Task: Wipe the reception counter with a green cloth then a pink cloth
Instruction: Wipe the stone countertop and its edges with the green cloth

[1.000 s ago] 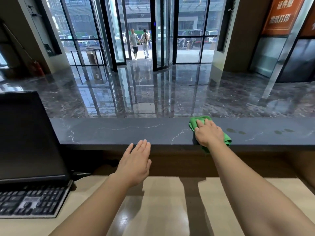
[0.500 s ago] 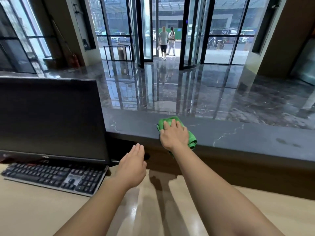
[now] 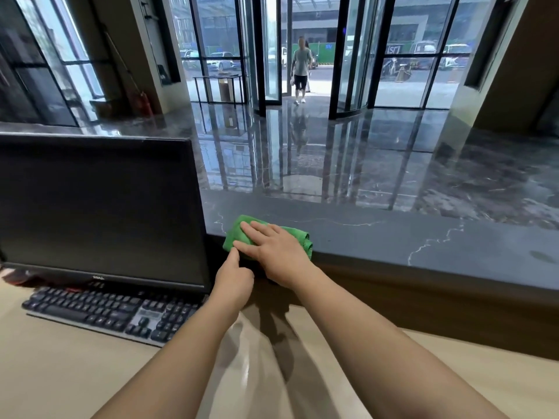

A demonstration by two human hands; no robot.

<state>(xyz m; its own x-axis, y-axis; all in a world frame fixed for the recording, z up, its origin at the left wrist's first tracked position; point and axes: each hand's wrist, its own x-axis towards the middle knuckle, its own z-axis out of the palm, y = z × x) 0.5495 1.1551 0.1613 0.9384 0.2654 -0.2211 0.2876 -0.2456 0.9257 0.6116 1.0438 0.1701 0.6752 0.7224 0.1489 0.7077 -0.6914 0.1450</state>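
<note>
A folded green cloth [image 3: 237, 233] lies on the dark marble reception counter [image 3: 423, 240], near its front edge and just right of the monitor. My right hand [image 3: 276, 252] presses flat on the cloth with straight fingers pointing left. My left hand [image 3: 235, 278] is raised from the desk to the cloth's near left corner. Its index finger is stretched out and touches the cloth edge, while the other fingers are curled. Whether it pinches the cloth is hidden. No pink cloth is in view.
A black monitor [image 3: 99, 207] stands at the left, close to the cloth, with a black keyboard [image 3: 106, 309] in front of it on the pale wooden desk [image 3: 60, 376]. Beyond the counter is a glossy lobby floor. A person [image 3: 301, 71] walks at the glass revolving door.
My right hand has slid the green cloth leftwards along the counter to beside the monitor. My left hand has risen from over the desk to the cloth's near corner.
</note>
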